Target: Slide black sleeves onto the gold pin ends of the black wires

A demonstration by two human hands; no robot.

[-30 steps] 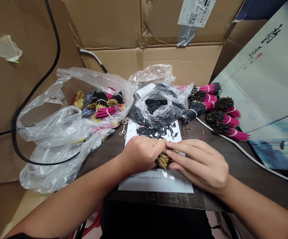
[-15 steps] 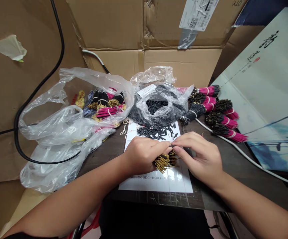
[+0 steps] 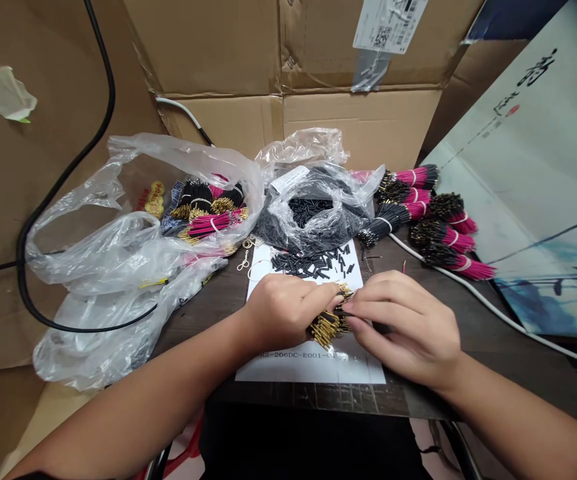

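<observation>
My left hand (image 3: 281, 310) is wrapped round a bundle of wires with gold metal terminals (image 3: 324, 330), whose tips fan out below and beyond the fingers. My right hand (image 3: 403, 323) is beside it, thumb and fingertips pinched on a thin black piece (image 3: 341, 312) that touches the bundle. Whether this is a wire end or a short sleeve, I cannot tell. Just beyond the hands, many short black sleeves (image 3: 313, 263) lie loose on a printed white sheet (image 3: 313, 370). Behind them an open clear plastic bag (image 3: 278, 227) is full of the same sleeves.
On the left, a plastic bag (image 3: 138, 233) holds tied pink and black wire bundles (image 3: 216, 223). More tied bundles (image 3: 461, 243) lie at the right, beside a white cable (image 3: 498, 310). A black cable (image 3: 23, 253) loops at the left. Cardboard walls (image 3: 218, 53) stand behind.
My right hand has shifted slightly right and down, with the black piece in its fingertips. Gold tips now show above my left fingertips. The whole view has shifted a little.
</observation>
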